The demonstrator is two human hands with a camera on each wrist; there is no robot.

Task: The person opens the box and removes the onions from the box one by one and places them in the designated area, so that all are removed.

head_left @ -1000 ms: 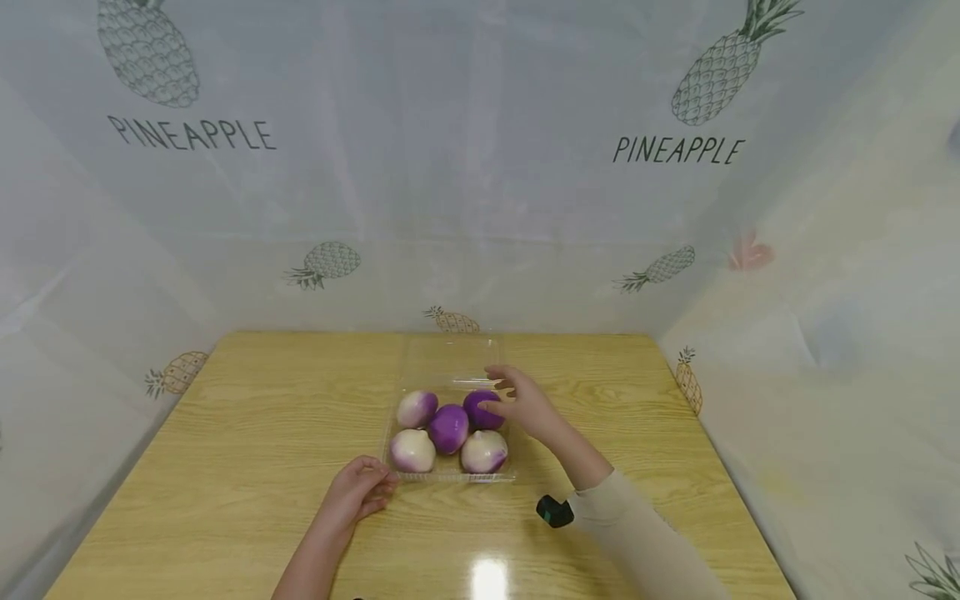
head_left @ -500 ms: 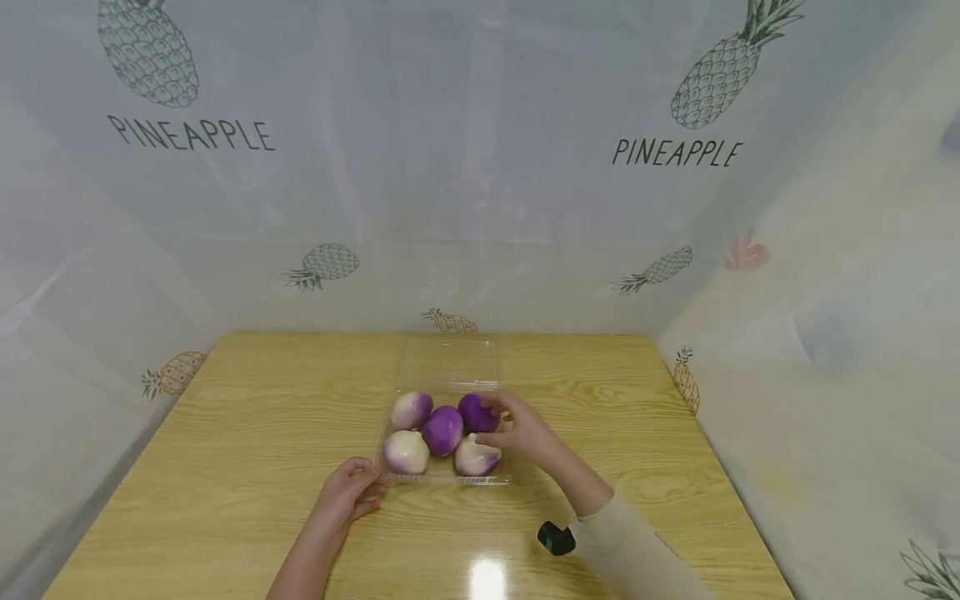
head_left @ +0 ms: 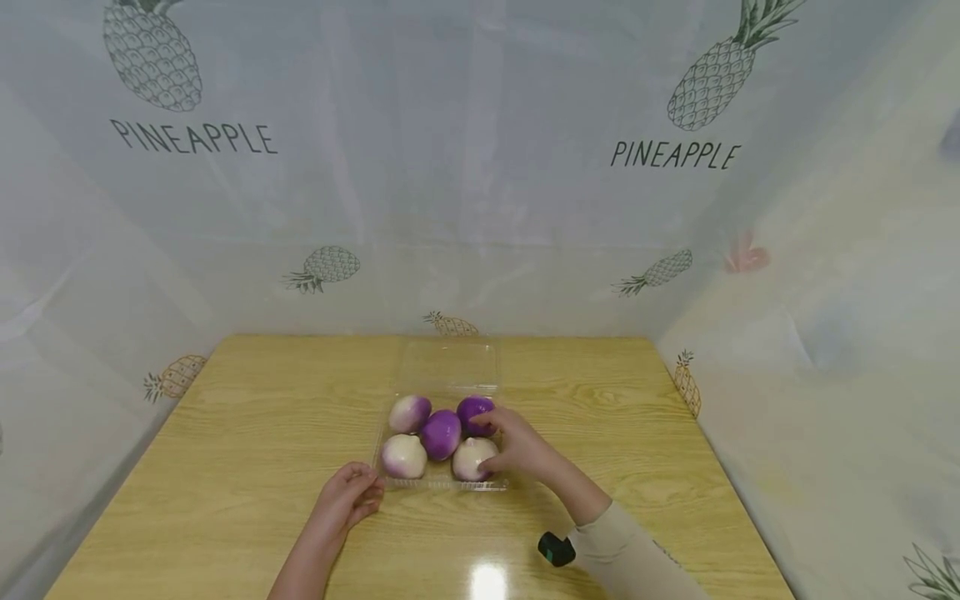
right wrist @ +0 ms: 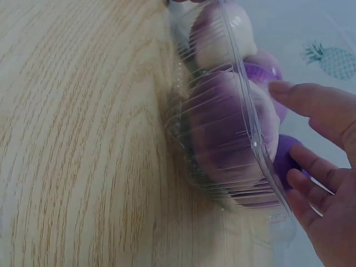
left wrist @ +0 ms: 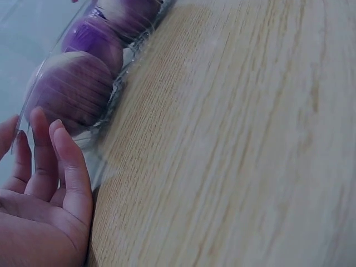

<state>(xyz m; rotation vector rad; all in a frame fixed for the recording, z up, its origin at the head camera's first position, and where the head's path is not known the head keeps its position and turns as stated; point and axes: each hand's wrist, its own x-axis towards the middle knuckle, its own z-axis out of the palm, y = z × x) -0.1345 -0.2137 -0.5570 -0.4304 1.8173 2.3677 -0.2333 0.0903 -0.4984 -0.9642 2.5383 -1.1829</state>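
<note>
A clear plastic clamshell container [head_left: 431, 483] sits on the wooden table with its lid laid back. Several purple-and-white turnips fill it, one of them, deep purple [head_left: 441, 435], in the middle. My left hand [head_left: 347, 500] is at the front left corner; in the left wrist view its thumb and fingers pinch the container's rim [left wrist: 41, 72]. Over the right side, my right hand [head_left: 525, 446] has its fingers spread, fingertips at the back right turnip [head_left: 475, 410] and thumb at the front right turnip [head_left: 471, 458]. Nothing is gripped by that hand.
The transparent lid [head_left: 450, 363] lies behind the base, toward the table's far edge. Pineapple-printed sheeting [head_left: 480, 192] hangs behind and beside the wooden table [head_left: 247, 467]. A dark wrist device [head_left: 557, 549] is at the right sleeve.
My right hand has come down and toward me, from the back right turnip to span both right turnips. The front right turnip has turned a little. The left hand stays at the corner.
</note>
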